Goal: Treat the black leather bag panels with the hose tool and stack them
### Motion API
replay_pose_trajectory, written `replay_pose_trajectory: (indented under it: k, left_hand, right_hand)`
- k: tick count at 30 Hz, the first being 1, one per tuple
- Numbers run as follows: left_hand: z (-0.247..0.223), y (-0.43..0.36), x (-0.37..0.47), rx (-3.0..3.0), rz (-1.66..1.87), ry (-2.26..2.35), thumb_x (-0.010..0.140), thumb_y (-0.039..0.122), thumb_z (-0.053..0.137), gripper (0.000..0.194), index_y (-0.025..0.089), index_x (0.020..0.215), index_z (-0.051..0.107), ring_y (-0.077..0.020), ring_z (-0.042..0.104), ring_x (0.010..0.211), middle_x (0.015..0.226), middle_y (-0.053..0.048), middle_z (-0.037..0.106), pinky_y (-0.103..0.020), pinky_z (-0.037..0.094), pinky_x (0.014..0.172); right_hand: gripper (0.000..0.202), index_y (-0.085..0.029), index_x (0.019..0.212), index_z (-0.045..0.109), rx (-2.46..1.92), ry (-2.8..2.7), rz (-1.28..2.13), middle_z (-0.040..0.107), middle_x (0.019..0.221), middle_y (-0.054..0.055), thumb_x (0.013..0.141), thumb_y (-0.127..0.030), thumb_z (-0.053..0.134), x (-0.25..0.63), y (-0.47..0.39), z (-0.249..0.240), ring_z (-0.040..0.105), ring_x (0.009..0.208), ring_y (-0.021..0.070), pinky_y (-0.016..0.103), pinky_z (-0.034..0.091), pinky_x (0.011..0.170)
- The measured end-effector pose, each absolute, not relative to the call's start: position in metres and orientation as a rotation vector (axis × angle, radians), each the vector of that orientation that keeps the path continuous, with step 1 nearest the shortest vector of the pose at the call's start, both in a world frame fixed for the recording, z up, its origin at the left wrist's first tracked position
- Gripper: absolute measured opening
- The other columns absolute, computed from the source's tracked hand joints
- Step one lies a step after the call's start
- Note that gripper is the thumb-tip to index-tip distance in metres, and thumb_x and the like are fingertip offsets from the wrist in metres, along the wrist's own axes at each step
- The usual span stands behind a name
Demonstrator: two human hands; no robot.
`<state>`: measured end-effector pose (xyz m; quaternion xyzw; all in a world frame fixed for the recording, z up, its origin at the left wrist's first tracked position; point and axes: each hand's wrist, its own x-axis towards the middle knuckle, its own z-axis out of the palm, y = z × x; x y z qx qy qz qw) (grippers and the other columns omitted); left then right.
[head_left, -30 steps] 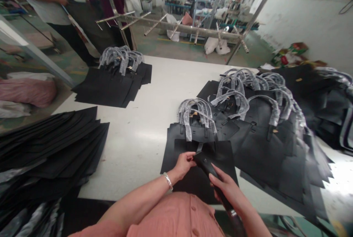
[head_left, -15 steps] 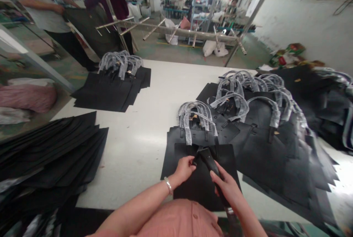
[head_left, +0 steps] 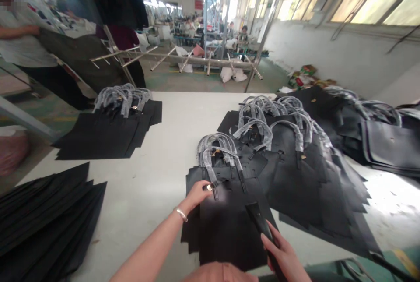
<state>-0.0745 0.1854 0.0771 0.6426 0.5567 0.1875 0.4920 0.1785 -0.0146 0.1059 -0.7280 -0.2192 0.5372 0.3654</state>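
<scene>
In front of me a black bag panel [head_left: 232,225] lies on a small pile of similar panels, its handle [head_left: 226,153] wrapped in clear plastic. My left hand [head_left: 197,194] is closed at the panel's top edge, pinching a short black strap tab [head_left: 218,183] with a gold-coloured metal piece [head_left: 210,187] by the fingertips. Over the panel's lower right, my right hand [head_left: 278,247] grips a long black hand tool [head_left: 260,220] with a flat, wide end; its exact kind is unclear. The tool's end is apart from the strap tab.
More black panels with wrapped handles [head_left: 305,185] overlap to the right, and another group [head_left: 101,135] sits at the far left. Stacked black pieces [head_left: 42,220] fan out near left on the white table [head_left: 144,203]. Beyond stand a metal rack [head_left: 197,59] and a person [head_left: 26,41].
My right hand has drawn the tool back from the panel's top edge, down and to the right. My left hand still holds the tab, its gold piece now showing. The view has tilted up.
</scene>
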Motion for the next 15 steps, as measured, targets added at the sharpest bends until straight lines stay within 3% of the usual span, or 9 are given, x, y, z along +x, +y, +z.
replay_pose_trajectory:
  k: [3, 5, 10, 12, 15]
  left_hand:
    - [0.124, 0.193, -0.091, 1.329, 0.634, 1.08, 0.075, 0.029, 0.065, 0.043, 0.014, 0.116, 0.064, -0.0219, 0.065, 0.091, 0.1, -0.006, 0.07, -0.031, 0.05, 0.081]
    - [0.171, 0.197, -0.105, 1.099, 0.723, 0.92, 0.072, 0.037, 0.072, 0.053, 0.016, 0.12, 0.063, -0.0242, 0.066, 0.091, 0.101, -0.007, 0.07, -0.033, 0.051, 0.081]
    - [0.281, 0.202, -0.125, 1.128, 0.771, 0.997, 0.057, 0.026, 0.084, 0.062, 0.016, 0.116, 0.066, -0.0308, 0.064, 0.1, 0.101, -0.006, 0.072, -0.039, 0.051, 0.087]
    - [0.293, 0.201, -0.108, 1.234, 0.726, 0.982, 0.057, 0.023, 0.083, 0.06, 0.014, 0.115, 0.067, -0.0312, 0.063, 0.102, 0.1, -0.006, 0.072, -0.039, 0.049, 0.089]
    - [0.26, 0.193, -0.056, 1.436, 0.58, 0.883, 0.067, 0.023, 0.076, 0.046, 0.013, 0.112, 0.069, -0.0277, 0.064, 0.094, 0.097, -0.006, 0.072, -0.034, 0.049, 0.084]
  right_hand:
    - [0.093, -0.019, 0.144, 0.036, -1.857, -0.501, 1.326, 0.053, 0.047, -0.008, 0.068, -0.062, 0.068, 0.185, -0.023, 0.1, 0.048, 0.031, 0.0123, 0.023, 0.032, 0.035]
    - [0.093, -0.019, 0.143, 0.037, -1.848, -0.456, 1.277, 0.054, 0.048, -0.008, 0.067, -0.062, 0.069, 0.189, -0.027, 0.096, 0.047, 0.03, 0.012, 0.023, 0.032, 0.034]
    - [0.093, -0.021, 0.143, 0.036, -1.805, -0.391, 1.202, 0.052, 0.051, -0.009, 0.066, -0.061, 0.07, 0.199, -0.033, 0.088, 0.045, 0.029, 0.0102, 0.022, 0.033, 0.032]
    - [0.092, -0.021, 0.143, 0.036, -1.808, -0.391, 1.186, 0.051, 0.052, -0.01, 0.067, -0.061, 0.07, 0.202, -0.035, 0.089, 0.045, 0.029, 0.01, 0.022, 0.032, 0.031]
    - [0.09, -0.019, 0.143, 0.037, -1.839, -0.416, 1.174, 0.051, 0.054, -0.01, 0.069, -0.059, 0.069, 0.207, -0.038, 0.099, 0.047, 0.03, 0.0102, 0.022, 0.033, 0.032]
